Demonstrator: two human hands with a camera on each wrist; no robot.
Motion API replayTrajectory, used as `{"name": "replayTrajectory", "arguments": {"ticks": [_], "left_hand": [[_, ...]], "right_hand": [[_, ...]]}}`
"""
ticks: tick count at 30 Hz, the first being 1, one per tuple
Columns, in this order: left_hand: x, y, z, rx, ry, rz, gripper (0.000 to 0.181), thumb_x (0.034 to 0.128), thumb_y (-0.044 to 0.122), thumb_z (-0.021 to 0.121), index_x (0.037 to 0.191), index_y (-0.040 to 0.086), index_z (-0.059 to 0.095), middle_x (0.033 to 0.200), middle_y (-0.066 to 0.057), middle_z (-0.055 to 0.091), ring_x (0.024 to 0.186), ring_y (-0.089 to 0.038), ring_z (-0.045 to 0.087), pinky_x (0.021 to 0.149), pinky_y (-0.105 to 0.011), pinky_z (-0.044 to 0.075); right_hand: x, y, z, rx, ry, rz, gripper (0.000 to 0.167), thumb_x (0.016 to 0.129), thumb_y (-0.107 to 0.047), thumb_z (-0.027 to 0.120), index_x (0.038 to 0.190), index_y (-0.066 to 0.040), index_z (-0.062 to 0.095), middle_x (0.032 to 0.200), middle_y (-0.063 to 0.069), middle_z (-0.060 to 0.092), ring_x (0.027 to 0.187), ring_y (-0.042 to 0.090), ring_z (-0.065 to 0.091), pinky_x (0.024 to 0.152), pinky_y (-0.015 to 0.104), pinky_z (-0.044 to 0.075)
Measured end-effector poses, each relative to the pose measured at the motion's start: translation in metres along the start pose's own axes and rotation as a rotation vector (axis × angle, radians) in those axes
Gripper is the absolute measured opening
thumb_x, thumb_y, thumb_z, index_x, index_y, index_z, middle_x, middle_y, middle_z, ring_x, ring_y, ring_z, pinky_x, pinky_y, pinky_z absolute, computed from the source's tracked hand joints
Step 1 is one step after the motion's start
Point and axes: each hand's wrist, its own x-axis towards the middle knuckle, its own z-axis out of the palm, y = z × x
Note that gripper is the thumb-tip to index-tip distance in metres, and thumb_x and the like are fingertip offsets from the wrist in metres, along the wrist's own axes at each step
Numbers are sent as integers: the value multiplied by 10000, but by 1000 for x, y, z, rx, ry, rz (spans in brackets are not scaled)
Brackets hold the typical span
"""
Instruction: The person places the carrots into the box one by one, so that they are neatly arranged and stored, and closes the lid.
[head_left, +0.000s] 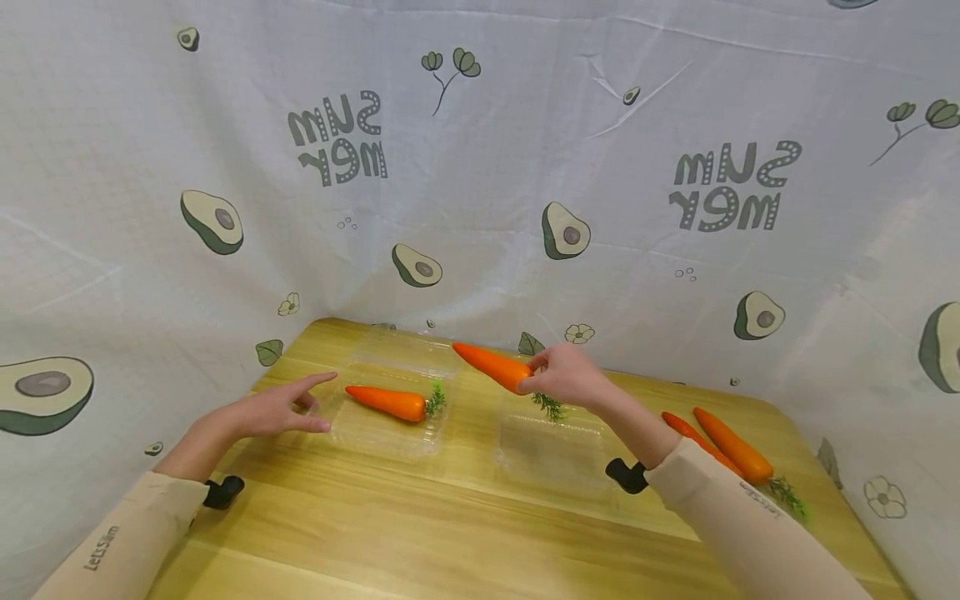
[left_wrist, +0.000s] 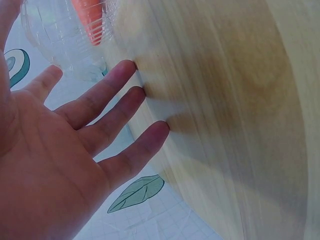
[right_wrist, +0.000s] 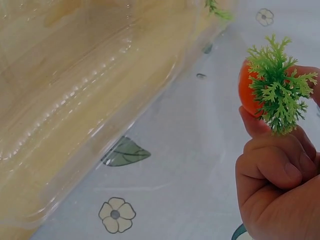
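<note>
My right hand (head_left: 567,377) pinches an orange carrot (head_left: 491,365) near its leafy end, its tip pointing left, raised over a clear plastic box (head_left: 551,450). In the right wrist view the green leaves (right_wrist: 281,87) hang in front of the fingers. Beside a second clear plastic box (head_left: 390,442), my left hand (head_left: 273,408) has its fingers spread and holds nothing. Another carrot (head_left: 390,403) with green leaves lies in that left box. The left wrist view shows the palm (left_wrist: 45,155) and loosely extended fingers close to the wood.
Two more carrots (head_left: 738,450) lie side by side at the right of the wooden table (head_left: 420,533), partly behind the right forearm. A raised clear lid (head_left: 408,350) stands behind the left box. White cloth (head_left: 480,167) with avocado prints hangs around the table.
</note>
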Motion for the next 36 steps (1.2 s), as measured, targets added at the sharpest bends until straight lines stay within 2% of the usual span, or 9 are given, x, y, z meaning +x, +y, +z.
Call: {"name": "replayTrajectory", "arguments": {"ticks": [4, 7, 10, 15, 22, 29, 36], "left_hand": [[0, 0, 0, 1, -2, 0, 950, 904, 471, 728, 1609, 103, 208, 1240, -160, 627, 1197, -368, 564, 853, -437, 494], [-1, 1, 0, -2, -3, -1, 949, 904, 466, 731, 1608, 100, 209, 1227, -153, 630, 1192, -367, 565, 833, -416, 489], [-1, 2, 0, -2, -1, -2, 945, 905, 460, 731, 1607, 98, 213, 1243, -169, 626, 1198, -374, 564, 833, -421, 495], [-1, 3, 0, -5, 3, -9, 941, 904, 456, 733, 1607, 102, 217, 1279, -207, 608, 1215, -393, 554, 854, -457, 505], [-2, 2, 0, -10, 6, 2, 946, 901, 462, 735, 1606, 97, 219, 1282, -222, 607, 1219, -397, 555, 885, -491, 504], [-2, 1, 1, -23, -1, -1, 944, 907, 450, 732, 1611, 102, 207, 1308, -244, 595, 1234, -394, 551, 921, -532, 499], [-1, 1, 0, -29, -3, -6, 941, 908, 448, 732, 1612, 113, 206, 1314, -243, 592, 1238, -401, 549, 900, -512, 510]], "right_hand": [[5, -5, 5, 12, -20, -10, 487, 788, -316, 802, 1168, -19, 736, 1065, 104, 740, 718, 169, 543, 651, 284, 450], [8, -9, 8, 1, -21, -23, 506, 783, -320, 803, 1178, -12, 731, 1154, 107, 720, 804, 168, 583, 686, 275, 477], [10, -13, 11, -1, -26, -36, 475, 781, -307, 802, 1149, -14, 743, 1167, 115, 713, 853, 183, 600, 687, 274, 485], [12, -22, 15, 7, -28, -56, 426, 779, -273, 803, 1109, -8, 752, 1101, 114, 726, 768, 180, 592, 637, 275, 456], [14, -35, 18, -35, -35, -67, 427, 783, -301, 813, 1107, -29, 757, 1137, 100, 735, 862, 184, 636, 755, 313, 517], [20, -42, 26, -19, -65, -95, 354, 778, -268, 814, 1044, -41, 767, 1036, 73, 741, 712, 166, 558, 659, 284, 439], [26, -50, 36, -32, -71, -131, 325, 779, -255, 813, 1018, -41, 769, 999, 60, 733, 721, 161, 553, 673, 272, 441]]}}
